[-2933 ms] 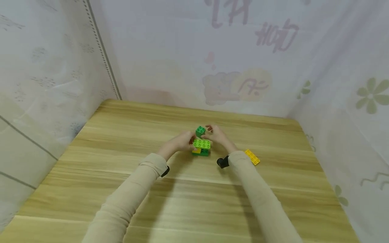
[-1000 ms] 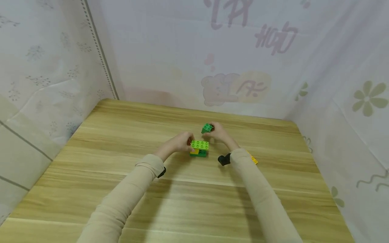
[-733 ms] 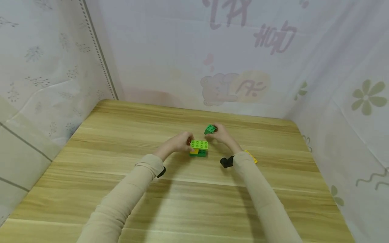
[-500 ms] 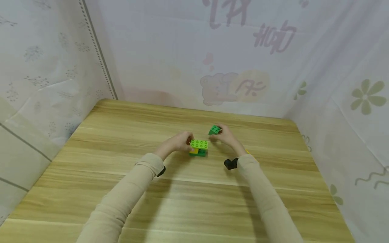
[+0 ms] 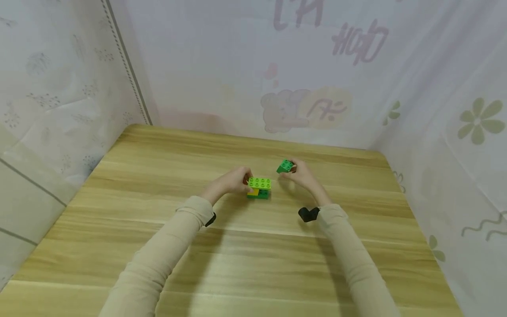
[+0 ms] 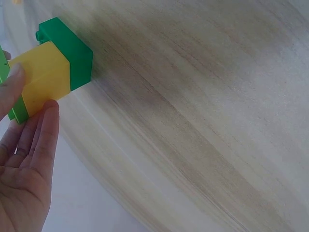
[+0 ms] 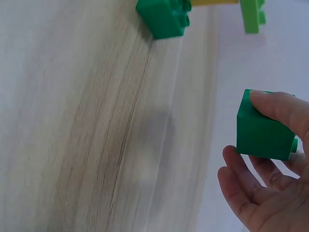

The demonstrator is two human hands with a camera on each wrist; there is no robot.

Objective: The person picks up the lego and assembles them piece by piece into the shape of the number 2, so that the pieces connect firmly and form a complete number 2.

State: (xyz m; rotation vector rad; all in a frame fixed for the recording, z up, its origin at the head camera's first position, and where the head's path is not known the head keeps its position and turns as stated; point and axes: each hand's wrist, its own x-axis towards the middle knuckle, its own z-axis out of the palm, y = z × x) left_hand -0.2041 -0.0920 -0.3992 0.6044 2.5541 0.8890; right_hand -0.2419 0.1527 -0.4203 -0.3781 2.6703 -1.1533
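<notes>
On the table stands a small stack of toy building bricks: a dark green brick (image 5: 263,194) at the bottom, a yellow brick (image 6: 43,77) in the middle, and a lime green brick (image 5: 259,183) on top, overhanging to the right. My left hand (image 5: 236,180) grips this stack from its left side, the thumb and fingers around the yellow brick in the left wrist view. To the right and farther back, my right hand (image 5: 303,177) pinches a green four-stud brick (image 7: 265,128) between thumb and fingers. That brick is held above the table, apart from the stack.
The wooden table (image 5: 237,273) reaches back to a printed cloth (image 5: 222,66), with more cloth at the left and right. A black wrist camera (image 5: 308,214) sticks out from the right cuff, and another black piece (image 5: 211,219) shows at the left cuff.
My right hand has moved right with the green brick, away from the stack. The left hand keeps its grip on the stack. A loose yellow brick has gone out of sight by the right forearm.
</notes>
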